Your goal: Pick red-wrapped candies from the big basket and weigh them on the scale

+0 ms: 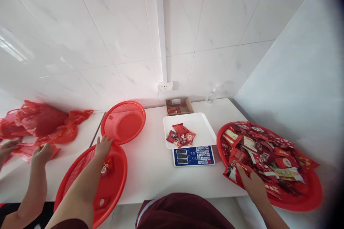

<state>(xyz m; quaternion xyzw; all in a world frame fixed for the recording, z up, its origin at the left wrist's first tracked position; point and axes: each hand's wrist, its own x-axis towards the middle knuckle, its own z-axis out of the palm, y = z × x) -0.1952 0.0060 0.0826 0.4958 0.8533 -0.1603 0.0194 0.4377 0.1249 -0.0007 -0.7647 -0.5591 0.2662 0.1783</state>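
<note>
Two hands work at the white counter [150, 171]; the left hand [103, 146] rests open, grip slack, on the far rim of a red basket [118, 182], a red packet [107, 166] just below its palm; the right hand [251, 182] lies on red packets [268, 154] heaped in a red tray [309, 200], its grip hidden, so I cannot tell; a scale [193, 155] sits between the hands; another person's hands [41, 154] touch red bags [43, 121] left of the left hand.

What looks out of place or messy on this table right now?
One red packet hangs over the front rim of the heaped right basket, beside the right hand. Crumpled red bags sprawl at far left near another person's hands. The scale sits square.
</note>
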